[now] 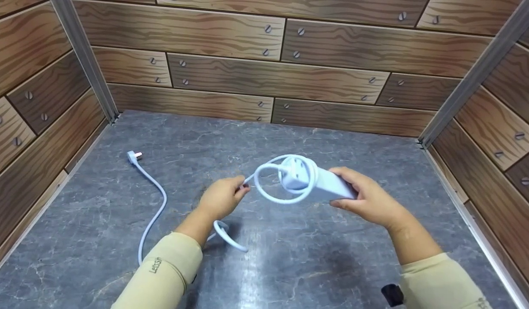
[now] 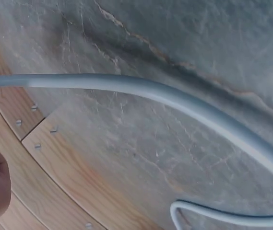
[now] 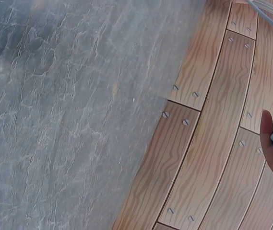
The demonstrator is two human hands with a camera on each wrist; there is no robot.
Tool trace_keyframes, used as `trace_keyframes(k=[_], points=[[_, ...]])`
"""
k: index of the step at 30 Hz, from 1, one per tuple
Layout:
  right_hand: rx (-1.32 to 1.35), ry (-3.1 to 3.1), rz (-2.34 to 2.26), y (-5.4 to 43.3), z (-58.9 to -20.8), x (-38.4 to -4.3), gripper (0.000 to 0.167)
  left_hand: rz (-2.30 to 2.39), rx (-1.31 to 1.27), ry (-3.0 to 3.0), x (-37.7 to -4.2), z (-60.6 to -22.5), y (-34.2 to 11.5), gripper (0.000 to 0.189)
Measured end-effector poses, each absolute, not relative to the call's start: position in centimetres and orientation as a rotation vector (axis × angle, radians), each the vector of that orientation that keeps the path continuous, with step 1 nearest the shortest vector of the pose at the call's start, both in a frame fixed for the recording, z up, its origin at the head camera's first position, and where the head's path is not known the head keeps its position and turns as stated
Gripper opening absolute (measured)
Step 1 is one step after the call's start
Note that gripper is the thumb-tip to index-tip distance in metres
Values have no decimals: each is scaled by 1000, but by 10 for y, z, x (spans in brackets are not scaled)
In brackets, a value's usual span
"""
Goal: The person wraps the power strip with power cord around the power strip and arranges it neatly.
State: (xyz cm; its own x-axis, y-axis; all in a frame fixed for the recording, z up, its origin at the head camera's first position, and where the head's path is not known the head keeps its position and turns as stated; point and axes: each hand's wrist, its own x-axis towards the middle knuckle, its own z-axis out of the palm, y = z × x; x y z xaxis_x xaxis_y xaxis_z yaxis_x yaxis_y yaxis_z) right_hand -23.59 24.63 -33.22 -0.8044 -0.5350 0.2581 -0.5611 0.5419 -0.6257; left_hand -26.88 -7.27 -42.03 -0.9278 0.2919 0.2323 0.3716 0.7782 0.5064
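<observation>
Two grips: L hand (image 1: 221, 198) pinches cord (image 1: 285, 202) b/w thumb & fingers; R hand (image 1: 367, 197) clasps R end of power strip (image 1: 331, 184), thumb on near side, fingers on far side.
Strip position: held up off surface (image 1: 264, 274), approx. mid-view & to R; long axis slants down to R. Shadow visible below.
Sockets (image 1: 299, 169): at strip's L end, partly crossed by cord.
Loops: cord circles strip's L end; one wide loop hangs out to L, b/w strip & L hand.
Lower cord: bent length shows just beside L wrist; contact w/ surface n/c (cannot tell).
Plug (image 1: 132, 157): on surface, far L, prongs pointing R, well apart from both hands. Cord curves from plug down to L sleeve (image 1: 161, 270), where sleeve hides it.
L wrist cam: thick cord run crosses frame; second, thinner-looking bend at lower R.
R wrist cam: R hand at R edge, strip cut off by frame.
Sleeves: both pale yellow-green; lettering on L. Black item (image 1: 393, 295) beside R sleeve (image 1: 440, 283), ID unclear.
Surface finish: grey, marble-type veining, light glare near ctr.
Walls (image 1: 230, 68): wood-plank pattern w/ screw heads, L, R & back; metal posts (image 1: 84, 60) at both rear corners.
</observation>
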Motion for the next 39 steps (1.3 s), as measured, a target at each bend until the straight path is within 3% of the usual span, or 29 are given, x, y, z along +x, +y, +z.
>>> trace_keyframes(k=[2, 5, 12, 15, 20, 23, 28, 34, 39], points=[[948, -2722, 1102, 243, -333, -236, 50, -921, -552, -2851, -267, -421, -71, 9], [906, -2712, 1083, 239, -335, -236, 50, -1139, -513, -2884, -266, -423, -70, 14], [703, -2649, 888, 234, -335, -236, 50, -2357, -159, -2596, -263, -431, -70, 28], [643, -2624, 805, 232, -333, -235, 50, -2582, -223, -2501, -259, -436, -73, 34], [613, -2608, 742, 226, -333, -234, 54, -2362, -654, -2572, -251, -445, -73, 44], [584, -2572, 708, 221, -333, -233, 67, -2490, -776, -2391, -247, -450, -68, 56], [508, -2487, 567, 215, -338, -233, 93, -2809, -588, -2090, -236, -450, -55, 76], [438, -2446, 363, 215, -348, -235, 100, -2449, -168, -2332, -224, -445, -39, 77], [351, -2523, 370, 217, -352, -238, 104, -1644, -149, -2734, -213, -436, -37, 44]])
